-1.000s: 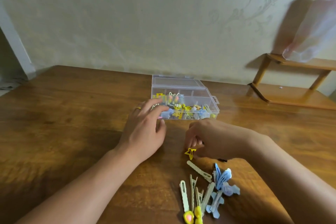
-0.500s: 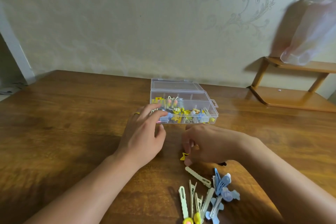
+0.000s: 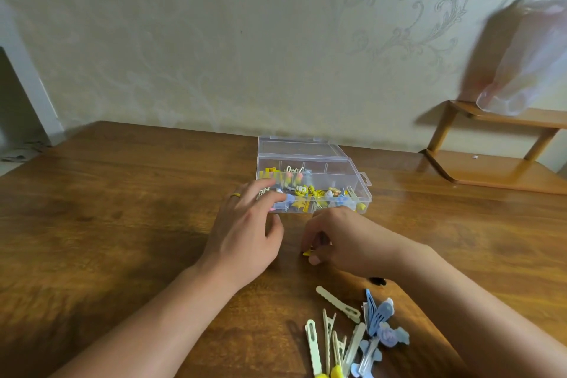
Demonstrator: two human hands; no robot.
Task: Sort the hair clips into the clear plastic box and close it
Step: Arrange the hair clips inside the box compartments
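Note:
A clear plastic box (image 3: 356, 176) stands open mid-table, lid tipped back, its front compartments full of small yellow, blue and pink hair clips. My left hand (image 3: 245, 233) lies flat with straight fingers touching the box's front left corner. My right hand (image 3: 340, 239) is curled just in front of the box and pinches a small yellow star clip (image 3: 307, 252) close to the tabletop. A pile of loose hair clips (image 3: 349, 334), cream and blue with yellow tips, lies near the front edge under my right forearm.
The wooden table (image 3: 122, 224) runs to a patterned wall behind the box. A small wooden shelf (image 3: 497, 169) stands at the far right with a translucent plastic bag (image 3: 527, 70) on its upper level. A small black object (image 3: 378, 280) lies beside my right wrist.
My right hand has carried the yellow star clip a little away from the pile toward the box. My left hand has stayed at the box's corner. The view has tilted up slightly.

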